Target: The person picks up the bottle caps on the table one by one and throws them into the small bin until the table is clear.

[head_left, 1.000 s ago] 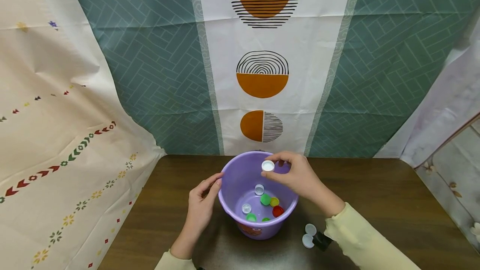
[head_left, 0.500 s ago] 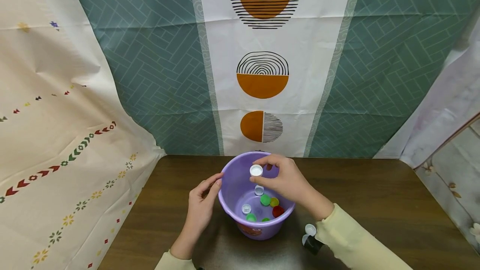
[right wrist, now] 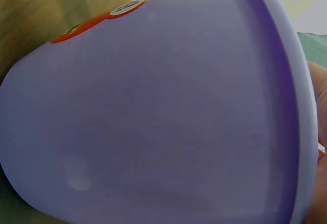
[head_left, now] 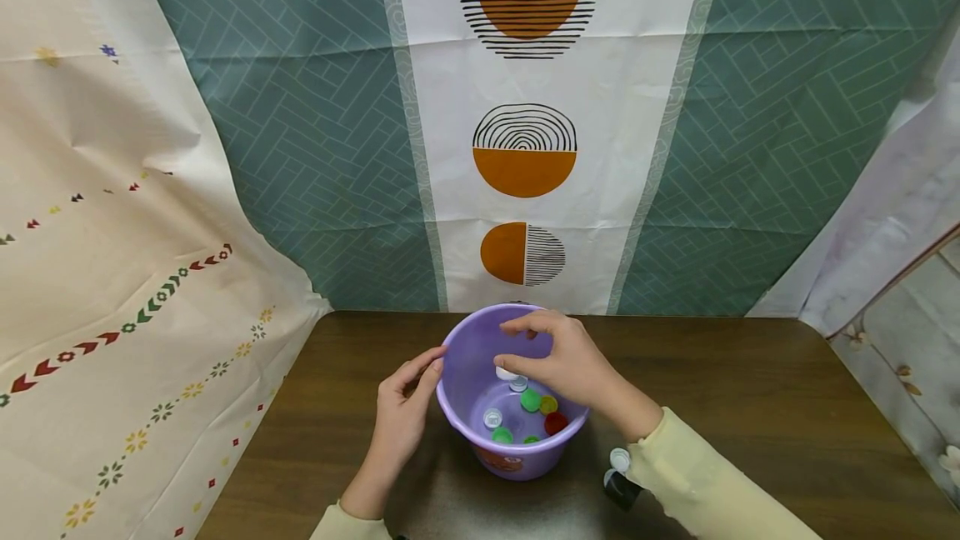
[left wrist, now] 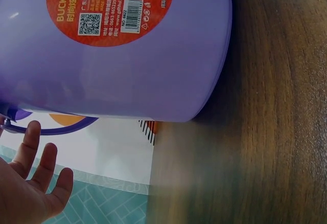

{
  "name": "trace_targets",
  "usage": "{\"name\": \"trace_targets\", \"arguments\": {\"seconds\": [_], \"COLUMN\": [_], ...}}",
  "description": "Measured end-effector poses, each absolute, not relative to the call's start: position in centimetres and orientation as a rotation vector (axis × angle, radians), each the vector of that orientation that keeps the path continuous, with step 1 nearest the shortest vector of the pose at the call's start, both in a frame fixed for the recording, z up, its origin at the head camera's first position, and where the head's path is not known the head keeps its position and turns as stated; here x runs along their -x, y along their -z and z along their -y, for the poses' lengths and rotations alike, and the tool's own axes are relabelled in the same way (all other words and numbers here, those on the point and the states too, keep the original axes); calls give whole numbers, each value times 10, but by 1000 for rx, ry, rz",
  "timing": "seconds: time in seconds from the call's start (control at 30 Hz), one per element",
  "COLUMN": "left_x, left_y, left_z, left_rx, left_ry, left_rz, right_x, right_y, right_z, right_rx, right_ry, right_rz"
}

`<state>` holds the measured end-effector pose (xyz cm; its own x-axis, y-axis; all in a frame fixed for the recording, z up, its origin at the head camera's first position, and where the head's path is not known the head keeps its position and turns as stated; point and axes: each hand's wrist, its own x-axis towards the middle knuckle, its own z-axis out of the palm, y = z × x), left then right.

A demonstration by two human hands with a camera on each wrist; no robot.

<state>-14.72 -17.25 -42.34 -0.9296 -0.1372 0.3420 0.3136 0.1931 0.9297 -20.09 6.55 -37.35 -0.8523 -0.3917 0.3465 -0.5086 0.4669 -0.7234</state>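
The purple bucket [head_left: 471, 340] stands upright on the wooden table, its bottom scattered with several bottle caps. My left hand [head_left: 401, 411] holds its left rim between thumb and index finger; in the left wrist view the other fingers [left wrist: 48, 162] hang loose beside the bucket wall. Over the right side of the opening is my right hand [head_left: 566, 361], thumb and fingers spread apart with nothing between them. Just under that thumb a white bottle cap [head_left: 506, 374] shows inside the bucket, partly hidden. The bucket wall [right wrist: 153, 111] fills most of the right wrist view.
Right of the bucket, white caps [head_left: 619, 460] lie on the table [head_left: 712, 373], partly covered by the black wrist camera [head_left: 621, 490]. Inside are green [head_left: 531, 399], yellow [head_left: 549, 404] and red [head_left: 556, 422] caps. A patterned cloth [head_left: 360, 190] hangs behind the table.
My right hand has moved left over the bucket, and its fingers have let go of the white cap, which is now lower. My left hand has stayed at the rim.
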Motion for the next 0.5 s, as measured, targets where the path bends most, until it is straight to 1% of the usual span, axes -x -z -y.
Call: {"name": "trace_targets", "arguments": {"seconds": [0.5], "left_x": [148], "left_y": [424], "left_z": [173], "left_rx": [175], "left_ry": [1793], "left_rz": [2113], "right_x": [202], "right_y": [371], "right_z": [-73], "right_rx": [-745], "right_ry": [-1362], "right_rz": [2578]}}
